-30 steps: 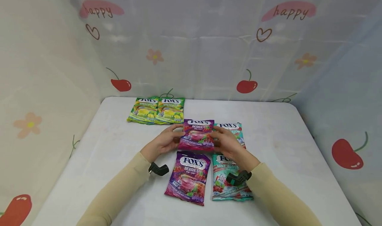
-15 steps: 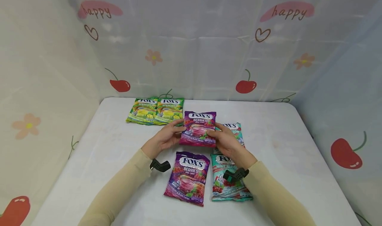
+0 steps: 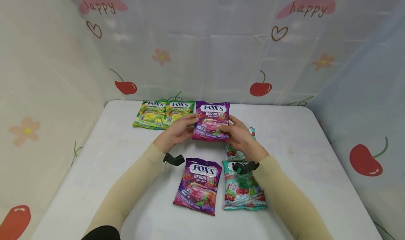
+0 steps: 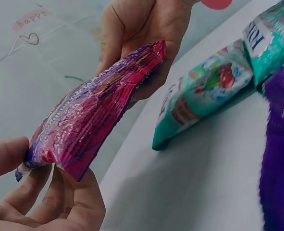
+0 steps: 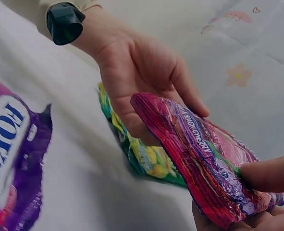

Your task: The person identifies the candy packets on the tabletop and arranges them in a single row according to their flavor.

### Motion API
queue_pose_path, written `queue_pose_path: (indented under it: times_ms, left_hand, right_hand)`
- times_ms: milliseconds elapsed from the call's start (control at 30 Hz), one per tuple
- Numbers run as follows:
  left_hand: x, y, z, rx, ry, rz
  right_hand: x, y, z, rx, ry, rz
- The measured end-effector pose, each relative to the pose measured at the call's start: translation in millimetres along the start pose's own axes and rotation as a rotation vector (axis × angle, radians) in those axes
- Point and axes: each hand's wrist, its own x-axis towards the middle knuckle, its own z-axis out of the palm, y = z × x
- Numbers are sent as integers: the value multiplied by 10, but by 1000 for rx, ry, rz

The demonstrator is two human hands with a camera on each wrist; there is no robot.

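Note:
A purple Fox's Berries candy bag [image 3: 211, 122] is held up off the table between both hands. My left hand [image 3: 178, 131] grips its left edge, thumb in front and fingers behind, as the left wrist view shows. On the right edge, my right hand [image 3: 239, 136] pinches it the same way, its thumb [image 5: 269, 174] pressing the printed front. Nearer to me lies a second purple Berries bag [image 3: 199, 187], flat on the table. Two green-yellow Springtea bags [image 3: 150, 116] lie side by side just left of the held bag, partly behind my left hand.
Two teal Mint Blossom bags lie on the right, the nearer bag [image 3: 243, 189] partly under my right wrist and the farther bag [image 3: 235, 152] mostly behind my right hand. The white table [image 3: 284, 183] ends at a printed curtain [image 3: 209, 50] at the back.
Both hands have carried the held Berries bag away from me toward the table's back edge, next to the Springtea bags. The bags on the table have stayed where they were.

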Motion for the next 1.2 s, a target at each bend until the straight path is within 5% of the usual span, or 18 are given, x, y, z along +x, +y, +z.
queue_pose_path:
  times_ms: [400,767,1200]
  left_hand:
    - [364,246,-56,147,127,37]
    - [526,247,-170,227,223,41]
    - [579,195,-134,334,339,99]
  right_hand:
    - [493,-122,-11,-1,45,10]
    - [762,-92,25,-31,99,47]
    - [981,-150,-67,-350,171,123]
